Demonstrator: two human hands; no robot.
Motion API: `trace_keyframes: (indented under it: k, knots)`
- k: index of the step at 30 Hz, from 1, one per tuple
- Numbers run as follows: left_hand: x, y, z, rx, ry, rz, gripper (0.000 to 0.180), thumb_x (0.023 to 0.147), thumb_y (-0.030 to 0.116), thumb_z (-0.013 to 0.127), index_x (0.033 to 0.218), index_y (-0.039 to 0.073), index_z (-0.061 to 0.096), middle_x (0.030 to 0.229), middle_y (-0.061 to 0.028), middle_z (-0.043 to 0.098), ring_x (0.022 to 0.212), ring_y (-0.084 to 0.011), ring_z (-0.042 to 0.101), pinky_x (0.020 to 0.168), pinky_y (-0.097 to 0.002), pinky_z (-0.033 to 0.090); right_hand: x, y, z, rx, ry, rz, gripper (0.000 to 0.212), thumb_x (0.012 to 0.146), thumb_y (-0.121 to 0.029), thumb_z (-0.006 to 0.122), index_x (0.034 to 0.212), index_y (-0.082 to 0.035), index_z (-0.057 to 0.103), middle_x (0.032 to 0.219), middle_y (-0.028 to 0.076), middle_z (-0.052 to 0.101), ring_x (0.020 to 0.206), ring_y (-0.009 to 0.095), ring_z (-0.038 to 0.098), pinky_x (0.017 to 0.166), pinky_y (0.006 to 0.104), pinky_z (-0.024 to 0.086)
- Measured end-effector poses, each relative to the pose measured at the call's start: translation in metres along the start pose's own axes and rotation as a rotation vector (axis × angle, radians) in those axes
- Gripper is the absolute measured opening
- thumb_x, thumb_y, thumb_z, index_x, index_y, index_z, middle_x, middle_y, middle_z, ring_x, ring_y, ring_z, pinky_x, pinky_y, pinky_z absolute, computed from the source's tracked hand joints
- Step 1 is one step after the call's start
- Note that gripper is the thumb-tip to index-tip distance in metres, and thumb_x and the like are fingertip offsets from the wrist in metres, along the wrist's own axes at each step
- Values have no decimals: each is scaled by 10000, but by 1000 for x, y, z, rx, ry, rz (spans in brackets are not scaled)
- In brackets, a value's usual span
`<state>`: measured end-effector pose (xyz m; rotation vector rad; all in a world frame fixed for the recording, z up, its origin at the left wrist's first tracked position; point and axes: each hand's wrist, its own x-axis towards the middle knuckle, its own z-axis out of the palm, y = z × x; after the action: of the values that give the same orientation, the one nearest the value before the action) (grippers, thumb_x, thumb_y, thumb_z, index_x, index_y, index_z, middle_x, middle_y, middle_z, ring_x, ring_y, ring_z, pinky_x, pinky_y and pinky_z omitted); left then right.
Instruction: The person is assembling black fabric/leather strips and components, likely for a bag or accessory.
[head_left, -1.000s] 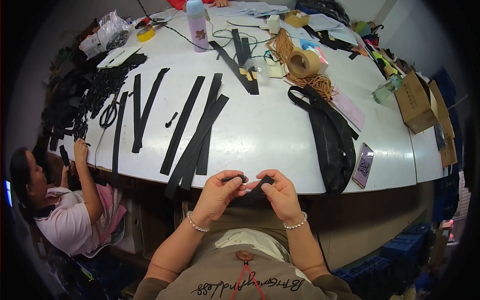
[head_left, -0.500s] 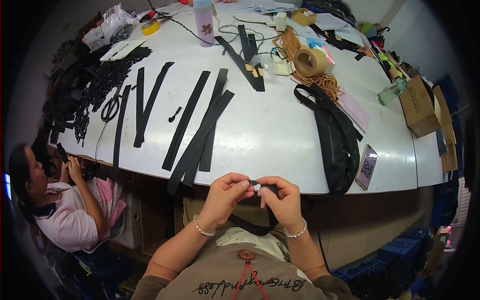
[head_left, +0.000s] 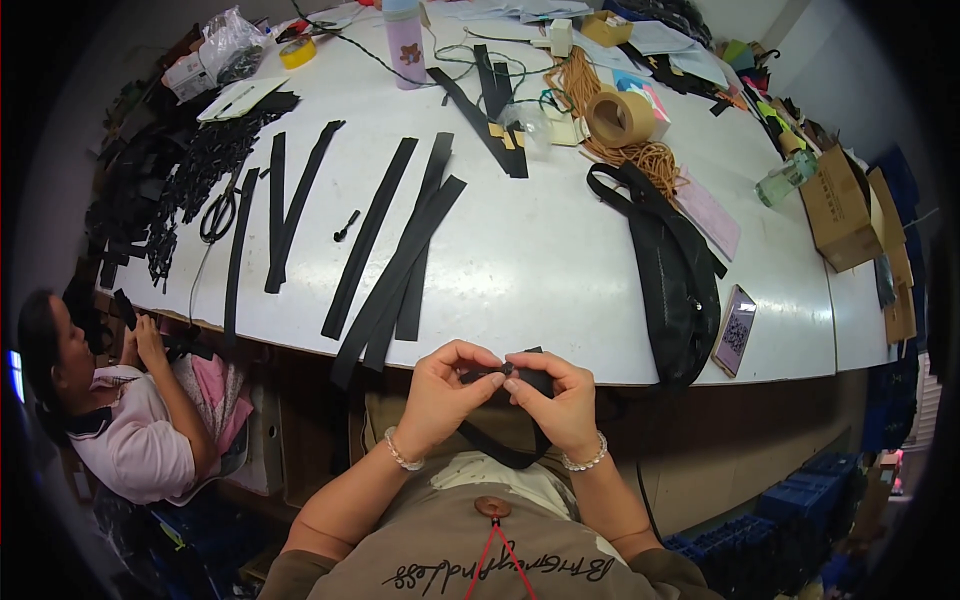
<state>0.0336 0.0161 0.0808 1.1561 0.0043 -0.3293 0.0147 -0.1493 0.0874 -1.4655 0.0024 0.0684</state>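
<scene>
White table [head_left: 540, 270], curved black strip [head_left: 508, 459]

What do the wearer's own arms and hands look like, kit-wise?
Left hand and right hand are ungloved. Each wrist wears a clear or pale beaded bracelet: left bracelet, right bracelet. The forearms are uncovered; brownish sleeves show near the lower edge. No cables or markings visible on either arm.

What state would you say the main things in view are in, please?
Left hand: pinching a small black piece
Right hand: holding the strip
Strip: hanging in a curve
Bag: lying down
Phone: lying flat
Carton: flaps open
Lilac bottle: upright
Scissors: lying, blades unclear
</scene>
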Motion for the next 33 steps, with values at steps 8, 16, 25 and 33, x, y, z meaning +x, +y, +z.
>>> trace_keyframes:
  k: [8, 16, 25, 33]
  knots:
    - [0, -6, -2, -57, -58, -121, 187, 816, -32, 667, 979, 6, 583, 952, -60, 625, 893, -108, 596, 807, -234, 507, 1, -1, -2, -229, 8, -178, 200, 788, 56, 653, 985, 28, 665, 831, 45, 616, 752, 90, 588, 641, 204, 471]
    - [-5, -11, -9, -497, -118, -371, 185, 886, 31, 608, 1067, 26, 572, 1005, -80, 642, 906, -133, 630, 808, -246, 533, -7, -14, 4, -269, 41, -184, 268, 784, 29, 650, 1048, -13, 661, 837, 56, 608, 753, 118, 594, 680, 228, 475]
    - [-1, -10, -6, -143, -109, -172, 169, 876, 39, 623, 1041, 21, 589, 957, -53, 649, 896, -120, 621, 809, -240, 513, -9, 2, -1, -167, -4, -68, 271, 786, 45, 655, 1054, -3, 653, 881, 52, 614, 797, 103, 585, 704, 218, 474]
    - [39, 18, -10, 567, -116, 158, 176, 740, 84, 706, 902, 45, 649, 877, -8, 656, 885, -105, 605, 849, -282, 449, -4, 5, 2, -27, 78, 25, 234, 839, 30, 617, 1071, 17, 640, 875, 41, 603, 702, 80, 569, 625, 202, 476]
